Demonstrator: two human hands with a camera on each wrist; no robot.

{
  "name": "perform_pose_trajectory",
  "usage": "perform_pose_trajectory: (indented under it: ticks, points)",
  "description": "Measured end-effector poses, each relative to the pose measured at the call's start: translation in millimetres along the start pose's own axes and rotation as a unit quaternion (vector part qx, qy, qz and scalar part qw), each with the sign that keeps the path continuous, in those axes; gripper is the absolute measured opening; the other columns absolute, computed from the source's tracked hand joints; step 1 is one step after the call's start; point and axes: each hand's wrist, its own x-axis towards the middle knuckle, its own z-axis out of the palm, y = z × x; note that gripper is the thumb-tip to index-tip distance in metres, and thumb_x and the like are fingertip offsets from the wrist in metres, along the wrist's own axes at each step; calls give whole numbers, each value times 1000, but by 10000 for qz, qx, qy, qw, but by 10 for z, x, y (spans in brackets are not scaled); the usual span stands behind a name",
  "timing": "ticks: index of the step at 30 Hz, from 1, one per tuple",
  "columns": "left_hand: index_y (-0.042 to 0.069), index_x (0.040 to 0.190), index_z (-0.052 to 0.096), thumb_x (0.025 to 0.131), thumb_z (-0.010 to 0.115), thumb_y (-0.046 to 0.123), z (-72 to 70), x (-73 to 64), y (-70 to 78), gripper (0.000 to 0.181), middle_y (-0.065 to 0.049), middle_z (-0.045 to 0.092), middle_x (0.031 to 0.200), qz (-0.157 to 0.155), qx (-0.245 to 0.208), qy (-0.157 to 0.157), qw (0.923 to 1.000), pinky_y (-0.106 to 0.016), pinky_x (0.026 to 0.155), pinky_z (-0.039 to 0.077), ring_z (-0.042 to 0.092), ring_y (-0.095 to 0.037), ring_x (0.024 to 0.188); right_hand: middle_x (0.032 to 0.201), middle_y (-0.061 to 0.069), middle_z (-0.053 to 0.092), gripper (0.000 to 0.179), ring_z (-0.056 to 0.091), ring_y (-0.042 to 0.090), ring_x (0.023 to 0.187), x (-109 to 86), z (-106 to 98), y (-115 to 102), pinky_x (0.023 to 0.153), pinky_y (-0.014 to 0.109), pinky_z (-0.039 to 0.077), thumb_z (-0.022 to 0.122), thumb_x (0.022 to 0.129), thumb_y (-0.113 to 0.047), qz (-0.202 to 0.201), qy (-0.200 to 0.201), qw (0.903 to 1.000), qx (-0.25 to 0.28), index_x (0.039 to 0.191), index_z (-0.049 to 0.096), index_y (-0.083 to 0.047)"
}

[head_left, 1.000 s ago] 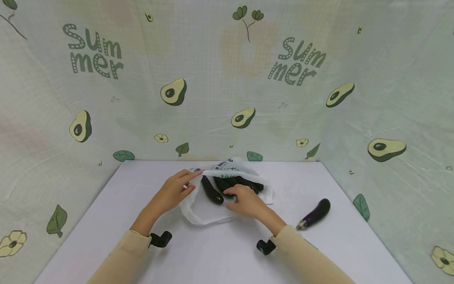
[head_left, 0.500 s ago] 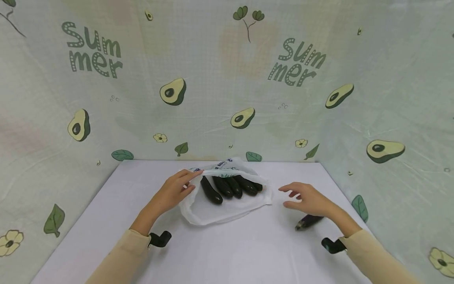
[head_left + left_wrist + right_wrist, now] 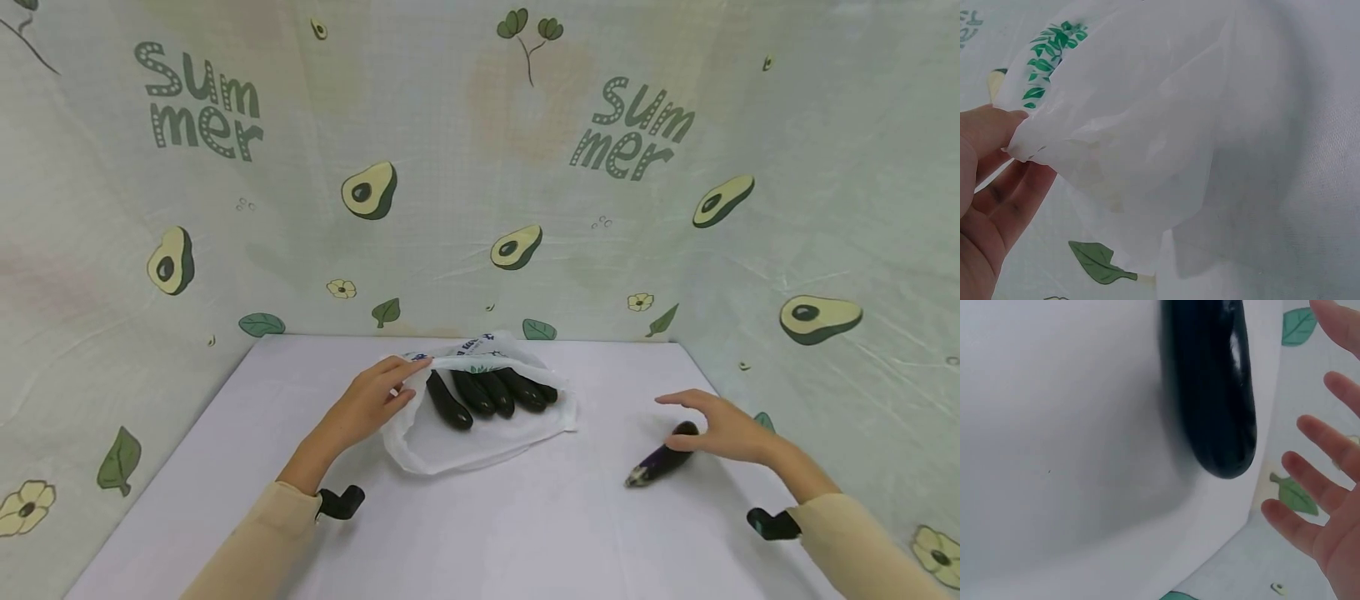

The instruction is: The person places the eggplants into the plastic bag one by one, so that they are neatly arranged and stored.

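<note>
My left hand (image 3: 371, 398) pinches the rim of a white plastic bag (image 3: 438, 457) and holds its mouth up. In the left wrist view, thumb and fingers of that hand (image 3: 994, 206) grip the thin film of the bag (image 3: 1141, 125), which has a green leaf print. Inside the bag, several dark eggplants (image 3: 448, 403) lie side by side, their far ends hidden under the film. To the right, a loose eggplant (image 3: 654, 467) rests on the table. Over its rounded end hovers my right hand (image 3: 727, 429), fingers spread; the right wrist view shows this hand (image 3: 1335, 494) apart from the eggplant (image 3: 1213, 387).
The white table (image 3: 480, 542) carries the bag and the loose eggplant. A printed cloth (image 3: 442, 125) with avocados and lettering stands up behind the table and along both sides. Black wrist mounts (image 3: 341, 503) sit at both cuffs.
My right hand has left the eggplants in the bag and swung right, with nothing in it, to the loose eggplant. My left hand keeps its hold on the bag.
</note>
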Motion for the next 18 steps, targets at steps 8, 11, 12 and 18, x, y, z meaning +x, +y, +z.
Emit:
perform_pose_trajectory:
  ticks: [8,11,12,18]
  points:
    - [17,154,59,97,76,-1,-12,-3,3,62,-2,64,115,-19,-47,-26,10000,-26,74,55,62,-13,91,148,27,57,76,50,56,135,-95,33,201,100,75,45,91,85,-41,185,-341,9991,156,147,61,-9]
    - [17,154,58,97,75,-1,-18,-2,3,62,-3,64,116,-33,-43,-43,10000,-26,75,55,62,-13,91,148,27,57,77,51,56,135,-124,53,268,100,75,45,92,83,-40,244,-377,9988,187,146,62,-8]
    - [17,154,58,97,75,-1,-18,-1,0,62,-3,64,116,-26,-43,-42,10000,-26,75,55,62,-13,92,147,27,58,77,51,55,135,-134,59,287,101,74,45,92,82,-40,252,-378,9988,206,145,62,-8]
    - [18,154,59,98,75,0,-20,-1,-20,61,-1,64,115,24,-16,-31,10000,-25,73,55,61,-12,90,137,14,68,65,61,40,126,-192,96,359,101,43,53,95,80,-35,-236,-75,9996,-135,135,70,-10]
